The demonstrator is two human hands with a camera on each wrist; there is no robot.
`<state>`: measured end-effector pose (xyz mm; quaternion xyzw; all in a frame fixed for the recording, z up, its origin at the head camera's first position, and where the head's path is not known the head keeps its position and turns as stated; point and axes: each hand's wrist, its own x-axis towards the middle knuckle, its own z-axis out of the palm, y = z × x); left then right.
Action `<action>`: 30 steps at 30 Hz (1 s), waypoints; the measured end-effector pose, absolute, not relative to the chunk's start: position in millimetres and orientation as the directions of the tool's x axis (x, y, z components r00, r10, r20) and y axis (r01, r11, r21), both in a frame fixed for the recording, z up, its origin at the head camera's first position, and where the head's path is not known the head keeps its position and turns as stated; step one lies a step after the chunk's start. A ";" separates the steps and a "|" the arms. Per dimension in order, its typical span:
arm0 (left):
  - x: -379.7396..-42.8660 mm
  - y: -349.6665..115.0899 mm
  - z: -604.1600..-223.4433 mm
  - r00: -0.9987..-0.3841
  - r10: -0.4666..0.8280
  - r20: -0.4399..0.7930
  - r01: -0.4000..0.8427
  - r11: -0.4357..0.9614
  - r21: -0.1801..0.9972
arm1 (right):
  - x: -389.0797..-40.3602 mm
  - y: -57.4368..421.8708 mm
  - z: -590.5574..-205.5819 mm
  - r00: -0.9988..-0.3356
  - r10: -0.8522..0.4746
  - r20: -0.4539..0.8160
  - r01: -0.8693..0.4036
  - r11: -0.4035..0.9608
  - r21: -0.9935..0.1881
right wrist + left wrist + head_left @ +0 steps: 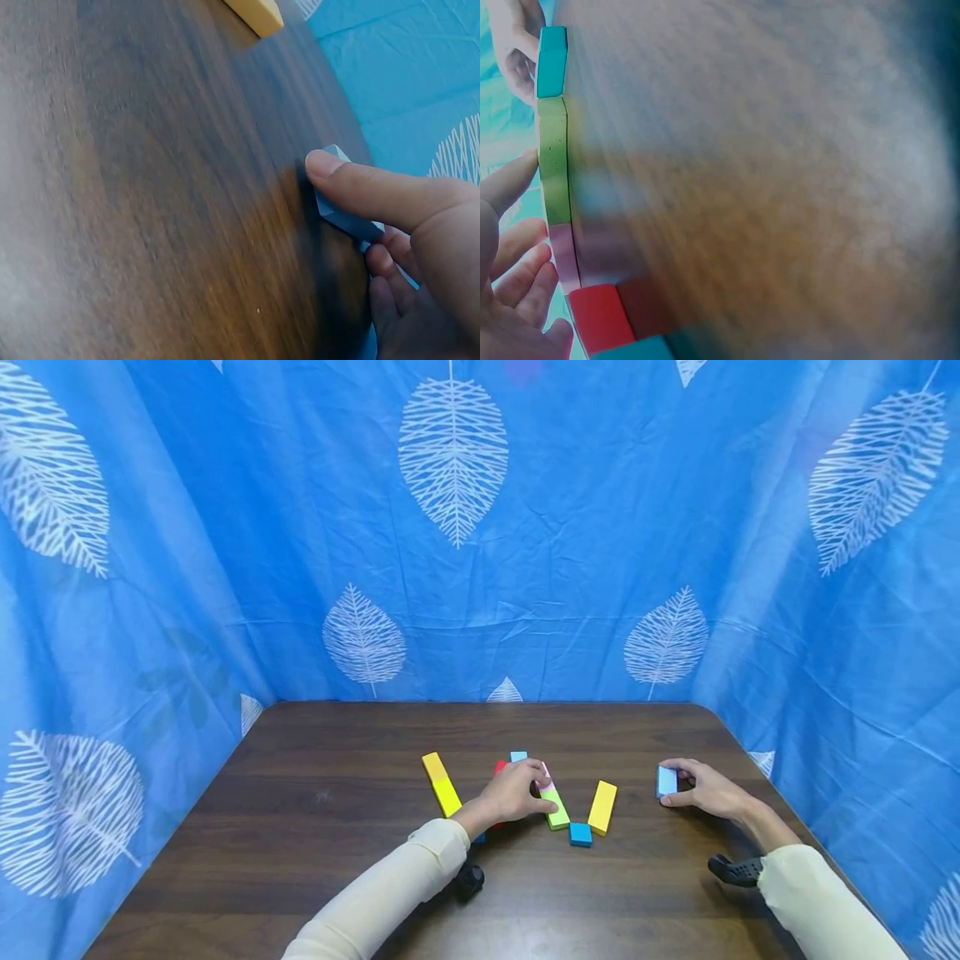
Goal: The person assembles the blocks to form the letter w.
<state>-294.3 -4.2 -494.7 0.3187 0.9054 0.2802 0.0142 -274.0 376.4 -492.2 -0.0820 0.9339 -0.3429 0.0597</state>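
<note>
My left hand (513, 792) is over the green block (554, 811) and the pink block (546, 774), which lie end to end. In the left wrist view its thumb reaches the side of the green block (553, 169), while the loosely bent fingers lie close to the pink block (564, 259). Part of the red block (500, 767) is hidden by this hand. Over on the right, my right hand (712, 789) pinches a light blue block (666, 782) between thumb and fingers; the right wrist view shows that block (349, 217) partly covered by the thumb.
Yellow blocks (442, 785) form a slanted line at the left. A blue block (581, 834) lies by the green block's near end, beside an orange-yellow block (603, 807). Another light blue block (518, 757) is behind the left hand. A blue curtain (570, 527) hangs behind the wooden table (300, 860).
</note>
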 end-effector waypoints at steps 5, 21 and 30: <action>-295.7 -4.4 -492.9 -0.787 0.599 0.150 0.578 0.629 0.519 | -274.4 374.8 -489.7 -0.982 -0.183 -0.054 -0.108 0.767 -0.633; -292.5 -7.7 -487.7 -0.807 0.575 0.133 0.550 0.651 0.523 | -282.6 340.6 -487.8 -0.985 -0.172 -0.026 -0.106 0.713 -0.693; -294.1 -3.6 -486.7 -0.807 0.575 0.133 0.546 0.641 0.540 | -295.3 320.2 -485.6 -0.983 -0.186 -0.007 -0.132 0.720 -0.682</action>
